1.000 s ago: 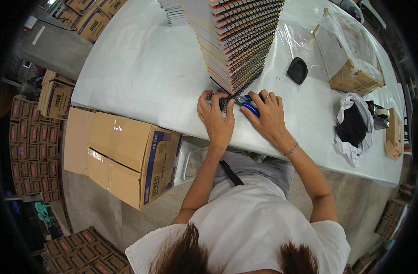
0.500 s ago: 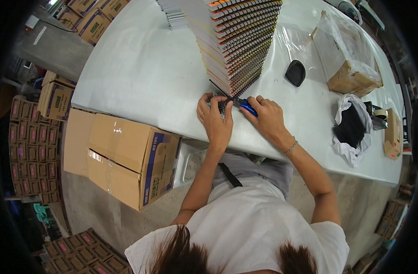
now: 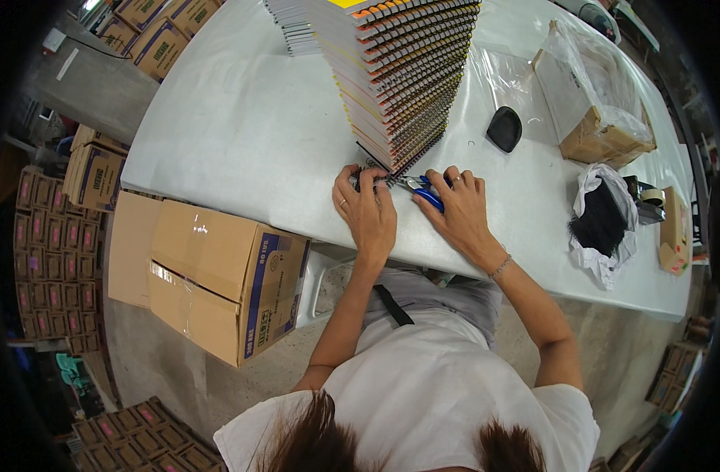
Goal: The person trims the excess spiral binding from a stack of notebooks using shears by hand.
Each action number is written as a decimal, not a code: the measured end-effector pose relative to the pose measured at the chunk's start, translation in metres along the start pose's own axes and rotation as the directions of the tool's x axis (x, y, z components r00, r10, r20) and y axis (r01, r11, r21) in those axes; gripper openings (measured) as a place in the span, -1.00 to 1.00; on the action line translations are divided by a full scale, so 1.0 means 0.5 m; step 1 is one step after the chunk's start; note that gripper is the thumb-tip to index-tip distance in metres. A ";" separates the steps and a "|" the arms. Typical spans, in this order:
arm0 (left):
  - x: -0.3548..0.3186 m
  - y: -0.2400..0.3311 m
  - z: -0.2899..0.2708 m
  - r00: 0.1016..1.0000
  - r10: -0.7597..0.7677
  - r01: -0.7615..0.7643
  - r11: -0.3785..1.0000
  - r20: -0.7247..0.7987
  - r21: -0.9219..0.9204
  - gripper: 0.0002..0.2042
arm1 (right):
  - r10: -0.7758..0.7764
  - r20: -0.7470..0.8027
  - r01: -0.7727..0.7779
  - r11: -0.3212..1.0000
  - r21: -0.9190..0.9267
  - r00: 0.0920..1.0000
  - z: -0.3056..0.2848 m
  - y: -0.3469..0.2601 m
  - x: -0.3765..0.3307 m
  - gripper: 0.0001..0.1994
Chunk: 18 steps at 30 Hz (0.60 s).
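Note:
A tall stack of spiral-bound notebooks [image 3: 411, 86] stands before me on the table, its coiled edges facing right. At its lowest near corner, my left hand [image 3: 371, 224] is closed, its fingers bent round the black spiral binding [image 3: 368, 179] of a notebook at the bottom. The fingers partly hide the binding. My right hand [image 3: 464, 220] grips blue-handled cutting pliers [image 3: 432, 200], with the handles spread apart. The metal jaws point left, close to the notebook corner and my left fingertips.
A black rounded pad [image 3: 504, 130] lies right of the stack. Farther right are a plastic-lined carton [image 3: 604, 138], a white bag [image 3: 629, 240] of black bristle-like strands and a tape dispenser [image 3: 649, 206]. A cardboard box [image 3: 206, 252] sits left of me, below the table edge.
The pliers' handles have opened and the jaws have come back slightly from the corner. My right fingers have spread wider. My left hand has shifted slightly left.

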<state>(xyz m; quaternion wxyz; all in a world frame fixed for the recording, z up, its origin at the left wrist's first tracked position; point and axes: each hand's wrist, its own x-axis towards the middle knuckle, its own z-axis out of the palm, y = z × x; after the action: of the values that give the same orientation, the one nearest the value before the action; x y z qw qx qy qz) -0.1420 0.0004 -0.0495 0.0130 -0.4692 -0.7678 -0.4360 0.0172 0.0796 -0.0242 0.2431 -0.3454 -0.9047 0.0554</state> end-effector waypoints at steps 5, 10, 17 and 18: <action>0.004 0.019 -0.004 1.000 0.007 -0.007 1.000 0.000 0.023 -0.70 | 0.008 0.019 -0.008 1.000 0.011 1.000 0.003 -0.001 0.004 -0.55; 0.003 0.014 0.001 1.000 0.029 -0.028 0.998 -0.010 0.052 -0.72 | 0.001 0.019 -0.001 1.000 0.008 1.000 0.007 0.001 0.003 -0.55; 0.002 0.014 0.003 0.999 0.034 -0.033 0.998 -0.019 0.062 -0.73 | -0.019 0.034 0.018 1.000 0.006 0.999 0.011 0.001 0.011 -0.61; 0.002 0.015 0.004 0.999 0.034 -0.033 0.997 -0.020 0.066 -0.74 | -0.013 0.055 0.012 1.000 0.021 0.998 0.012 0.003 0.012 -0.63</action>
<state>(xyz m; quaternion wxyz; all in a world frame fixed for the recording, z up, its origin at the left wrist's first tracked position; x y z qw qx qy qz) -0.1364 0.0037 -0.0453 0.0438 -0.4766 -0.7736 -0.4153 0.0114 0.0849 -0.0276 0.2219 -0.3355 -0.9126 0.0726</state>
